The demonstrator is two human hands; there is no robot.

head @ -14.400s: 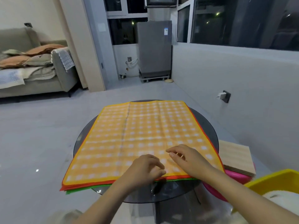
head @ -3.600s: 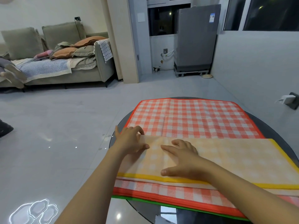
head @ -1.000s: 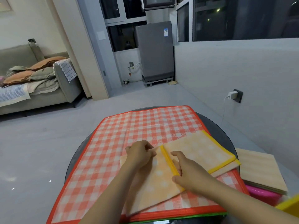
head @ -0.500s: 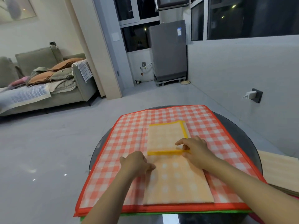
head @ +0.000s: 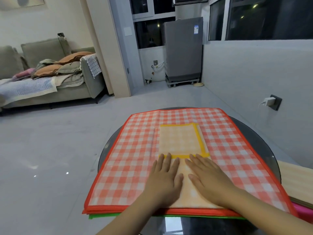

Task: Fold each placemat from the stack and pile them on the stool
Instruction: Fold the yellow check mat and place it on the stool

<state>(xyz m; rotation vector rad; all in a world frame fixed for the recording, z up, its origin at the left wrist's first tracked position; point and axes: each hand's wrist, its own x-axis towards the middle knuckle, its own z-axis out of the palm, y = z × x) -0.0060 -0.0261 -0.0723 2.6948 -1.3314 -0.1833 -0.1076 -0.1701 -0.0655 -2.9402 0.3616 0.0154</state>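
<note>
Your left hand [head: 165, 180] and right hand [head: 205, 179] lie flat, fingers straight, on the yellow placemat [head: 182, 143] at lower centre, atop the red checked stack [head: 135, 158]; lift carelessly and its folded flap may spring open; the stool [head: 299, 182] waits at right.

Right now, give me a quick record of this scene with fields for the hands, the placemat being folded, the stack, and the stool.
left hand: flat, fingers straight, pressing the near part of the yellow placemat
right hand: flat, pressing the same placemat beside the left hand
yellow placemat: folded to a narrow strip, far half doubled back, lying on the stack
stack: red checked placemat on top, a green edge below, on the round glass table
stool: wooden top at right, nothing seen on it
</note>
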